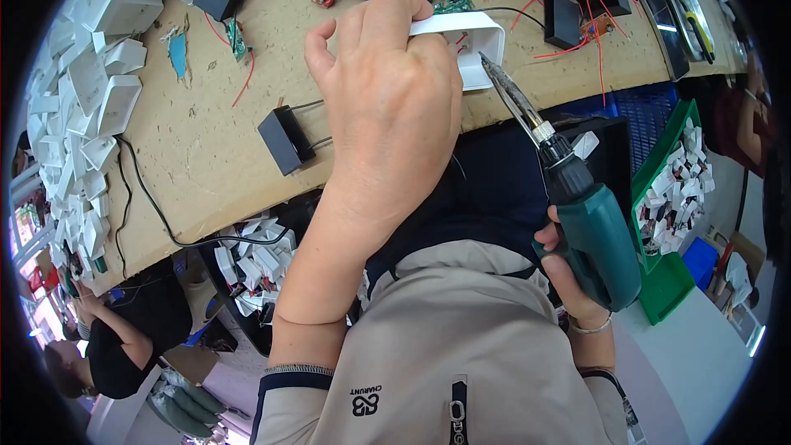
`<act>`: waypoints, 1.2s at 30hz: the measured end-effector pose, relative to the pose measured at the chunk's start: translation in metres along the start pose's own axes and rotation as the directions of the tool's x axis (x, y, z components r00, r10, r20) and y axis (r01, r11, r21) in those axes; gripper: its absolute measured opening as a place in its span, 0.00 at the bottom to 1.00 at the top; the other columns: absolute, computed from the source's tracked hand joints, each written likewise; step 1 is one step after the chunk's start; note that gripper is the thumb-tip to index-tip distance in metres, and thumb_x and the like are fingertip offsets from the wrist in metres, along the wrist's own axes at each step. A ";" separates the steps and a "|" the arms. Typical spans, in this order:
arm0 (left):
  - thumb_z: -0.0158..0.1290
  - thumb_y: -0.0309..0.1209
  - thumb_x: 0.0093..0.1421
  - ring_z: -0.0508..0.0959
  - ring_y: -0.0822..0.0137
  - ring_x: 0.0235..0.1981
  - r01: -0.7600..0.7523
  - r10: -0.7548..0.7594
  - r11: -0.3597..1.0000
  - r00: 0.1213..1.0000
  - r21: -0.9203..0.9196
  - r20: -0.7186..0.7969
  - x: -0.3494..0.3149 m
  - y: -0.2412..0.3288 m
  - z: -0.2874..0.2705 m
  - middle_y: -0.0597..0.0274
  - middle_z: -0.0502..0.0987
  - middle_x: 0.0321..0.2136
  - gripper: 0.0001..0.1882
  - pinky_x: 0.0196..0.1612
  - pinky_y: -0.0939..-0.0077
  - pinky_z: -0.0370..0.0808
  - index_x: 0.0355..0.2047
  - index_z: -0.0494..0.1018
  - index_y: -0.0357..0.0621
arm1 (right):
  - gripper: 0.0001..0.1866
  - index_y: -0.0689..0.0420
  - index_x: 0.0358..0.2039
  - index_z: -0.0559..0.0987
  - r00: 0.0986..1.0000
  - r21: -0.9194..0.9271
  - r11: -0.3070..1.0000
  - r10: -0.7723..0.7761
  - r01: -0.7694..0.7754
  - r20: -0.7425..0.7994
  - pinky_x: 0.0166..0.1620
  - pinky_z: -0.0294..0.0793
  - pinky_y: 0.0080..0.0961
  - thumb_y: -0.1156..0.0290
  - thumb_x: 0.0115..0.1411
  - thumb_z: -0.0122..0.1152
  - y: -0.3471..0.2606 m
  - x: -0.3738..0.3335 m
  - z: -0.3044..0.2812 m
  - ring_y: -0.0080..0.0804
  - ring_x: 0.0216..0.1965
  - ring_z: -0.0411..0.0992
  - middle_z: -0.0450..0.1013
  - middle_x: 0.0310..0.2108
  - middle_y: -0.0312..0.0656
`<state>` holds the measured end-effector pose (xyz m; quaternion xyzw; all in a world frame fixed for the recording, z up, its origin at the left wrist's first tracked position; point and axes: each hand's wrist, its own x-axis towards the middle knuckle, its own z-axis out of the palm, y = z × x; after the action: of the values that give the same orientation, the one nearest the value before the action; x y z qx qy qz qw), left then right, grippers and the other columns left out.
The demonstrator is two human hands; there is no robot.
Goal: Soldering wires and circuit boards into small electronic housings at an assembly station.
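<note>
Left hand (391, 107) closes fingers on white casing (465, 23); it seems light, stiff, best held by outer walls; right of casing, right hand (568, 276) clasps green soldering gun (606, 231).

The white plastic case (488, 39) sticks out rightward from the grip of the left hand (391, 95), its hollow visible. From the right hand (570, 280), the green-black soldering tool (573, 177) points forward-left, its tip overlapping the case.

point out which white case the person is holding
The white case in the left hand, the only one held by either hand; the green soldering gun points at its opening.
</note>
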<state>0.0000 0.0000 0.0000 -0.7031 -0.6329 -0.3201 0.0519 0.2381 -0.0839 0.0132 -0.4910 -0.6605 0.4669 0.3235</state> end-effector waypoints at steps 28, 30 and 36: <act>0.53 0.24 0.47 0.71 0.59 0.38 0.017 -0.016 1.000 0.998 0.018 -0.065 -0.002 0.002 0.010 0.59 0.72 0.36 0.04 0.44 0.67 0.62 0.23 0.75 0.35 | 0.29 0.72 0.49 0.67 1.000 0.003 1.000 0.027 -0.027 -0.003 0.34 0.76 0.21 0.79 0.46 0.63 -0.006 0.010 0.003 0.32 0.32 0.77 0.75 0.33 0.49; 0.53 0.24 0.47 0.71 0.59 0.38 0.018 -0.016 1.000 0.997 0.025 -0.070 -0.002 0.002 0.010 0.59 0.72 0.36 0.04 0.44 0.66 0.62 0.23 0.75 0.35 | 0.29 0.73 0.50 0.66 0.999 0.000 0.999 0.037 -0.037 0.003 0.34 0.76 0.21 0.79 0.46 0.63 -0.007 0.011 0.004 0.31 0.32 0.77 0.75 0.33 0.49; 0.53 0.24 0.48 0.70 0.58 0.38 0.020 -0.020 1.000 0.999 0.010 -0.048 -0.003 0.001 0.009 0.59 0.72 0.36 0.04 0.44 0.66 0.63 0.24 0.76 0.36 | 0.30 0.74 0.50 0.65 0.998 0.040 0.999 0.020 -0.018 -0.052 0.33 0.76 0.19 0.82 0.45 0.62 -0.010 0.016 0.007 0.31 0.32 0.77 0.75 0.33 0.50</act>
<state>0.0046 0.0017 -0.0078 -0.6884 -0.6402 -0.3340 0.0678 0.2240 -0.0714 0.0193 -0.5030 -0.6378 0.4696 0.3459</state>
